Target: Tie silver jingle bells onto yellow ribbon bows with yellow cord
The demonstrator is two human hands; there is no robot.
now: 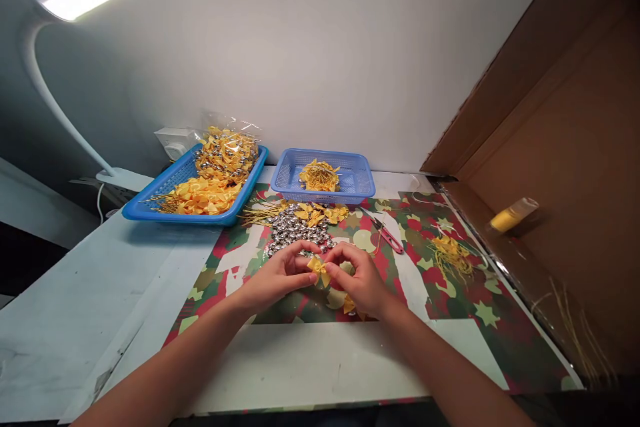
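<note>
My left hand [280,275] and my right hand [361,279] meet over the patterned mat, both pinching one small yellow ribbon bow [318,268] between their fingertips. Just beyond the hands lies a pile of small silver bells [294,232] with several loose yellow bows [320,213] at its far edge. Another bit of yellow ribbon [349,305] peeks out under my right hand.
A blue tray [150,208] of yellow bows and bagged pieces sits at the back left; a smaller blue basket [356,177] holds gold threads. Red-handled snips [388,233] and a tangle of yellow thread [451,255] lie to the right. A yellow spool [511,215] rests against the cardboard wall.
</note>
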